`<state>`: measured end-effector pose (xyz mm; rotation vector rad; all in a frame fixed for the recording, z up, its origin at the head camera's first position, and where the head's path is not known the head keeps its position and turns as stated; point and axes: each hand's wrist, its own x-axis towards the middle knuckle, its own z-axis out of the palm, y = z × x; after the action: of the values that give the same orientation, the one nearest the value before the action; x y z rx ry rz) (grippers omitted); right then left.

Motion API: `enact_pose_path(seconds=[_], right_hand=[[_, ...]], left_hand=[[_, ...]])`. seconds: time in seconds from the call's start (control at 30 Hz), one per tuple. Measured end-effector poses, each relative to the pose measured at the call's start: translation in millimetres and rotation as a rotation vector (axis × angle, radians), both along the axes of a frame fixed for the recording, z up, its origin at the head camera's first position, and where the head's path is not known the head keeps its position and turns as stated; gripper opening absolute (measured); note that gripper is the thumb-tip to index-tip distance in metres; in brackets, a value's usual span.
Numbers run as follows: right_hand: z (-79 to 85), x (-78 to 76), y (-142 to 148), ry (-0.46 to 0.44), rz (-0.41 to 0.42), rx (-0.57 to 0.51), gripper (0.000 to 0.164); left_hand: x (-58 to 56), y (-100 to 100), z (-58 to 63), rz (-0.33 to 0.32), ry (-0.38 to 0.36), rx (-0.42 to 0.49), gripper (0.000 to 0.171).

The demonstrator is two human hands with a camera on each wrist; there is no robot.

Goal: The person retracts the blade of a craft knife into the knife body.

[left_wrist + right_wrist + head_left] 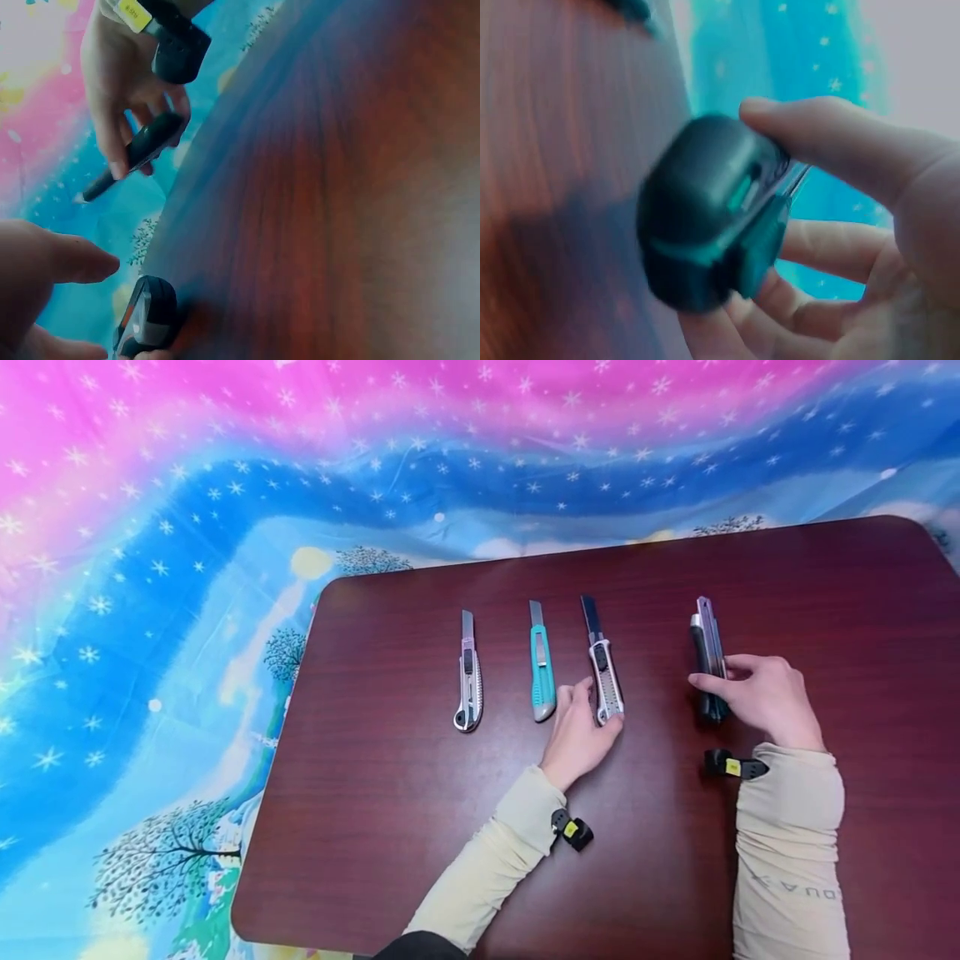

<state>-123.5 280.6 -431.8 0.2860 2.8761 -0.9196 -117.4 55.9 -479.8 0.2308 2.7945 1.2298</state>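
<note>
My right hand [772, 693] holds a black utility knife [707, 668] above the table's right part, thumb on one side and fingers on the other. Its thick rounded end fills the middle of the right wrist view. The left hand [581, 735] reaches around the lower handle of a silver-and-black utility knife [606, 681], whose dark blade points away. In the left wrist view the left thumb stands apart from this knife's end [146, 319], while fingertips at the bottom edge look close to it; contact is unclear. Beside the left fingers lies a teal utility knife [542, 681].
Farther left lies another silver utility knife [468, 677], blade out and pointing to the far edge. The knives lie roughly side by side on a dark red-brown table [375, 827] with rounded corners. A colourful patterned cloth [225, 510] hangs behind it.
</note>
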Motion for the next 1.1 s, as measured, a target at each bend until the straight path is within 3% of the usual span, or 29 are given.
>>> enact_pose_path(seconds=[0.13, 0.37, 0.6, 1.1], right_hand=[[-6.9, -0.4, 4.3, -0.046, -0.039, 0.043, 0.072], [-14.3, -5.8, -1.7, -0.085, -0.051, 0.093, 0.052], [-14.5, -6.4, -3.1, -0.108, -0.081, 0.085, 0.049], [-26.4, -11.0, -2.4, -0.095, -0.149, 0.073, 0.056]], left_hand=[[-9.4, 8.8, 0.8, 0.01, 0.01, -0.111, 0.076], [-22.9, 15.8, 3.9, 0.027, 0.003, -0.288, 0.085], [-25.9, 19.5, 6.1, 0.028, -0.053, -0.274, 0.08], [-27.7, 21.9, 3.4, 0.003, -0.042, -0.257, 0.057]])
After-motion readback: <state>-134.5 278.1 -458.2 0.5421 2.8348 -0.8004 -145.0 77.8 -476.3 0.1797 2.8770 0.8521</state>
